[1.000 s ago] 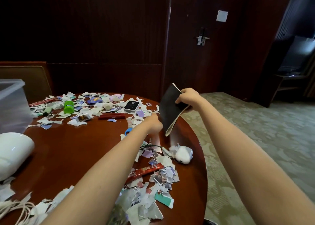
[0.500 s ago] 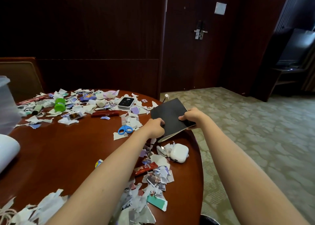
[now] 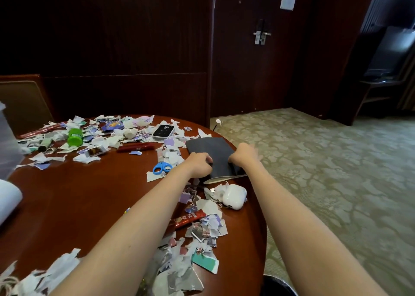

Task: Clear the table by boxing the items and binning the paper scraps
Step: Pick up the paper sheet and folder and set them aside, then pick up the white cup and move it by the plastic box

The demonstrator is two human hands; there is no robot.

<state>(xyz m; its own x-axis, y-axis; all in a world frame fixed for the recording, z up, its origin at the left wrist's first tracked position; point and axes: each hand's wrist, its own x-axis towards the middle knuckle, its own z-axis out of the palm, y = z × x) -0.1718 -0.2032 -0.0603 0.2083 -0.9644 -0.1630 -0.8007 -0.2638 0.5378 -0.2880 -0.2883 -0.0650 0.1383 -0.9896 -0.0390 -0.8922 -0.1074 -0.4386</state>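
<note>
A thin black soft-cover notebook [image 3: 210, 148] is laid flat on the round brown wooden table [image 3: 89, 194], between the two hands. Its near edge is gripped by the left hand [image 3: 198, 163]. Its right side is met by the right hand [image 3: 243, 156], which is too blurred for its grip to be told. Torn paper scraps [image 3: 203, 228] are piled nearer than both hands.

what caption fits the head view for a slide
Left hand and right hand on a black notebook lying among paper scraps on a round wooden table.
</note>
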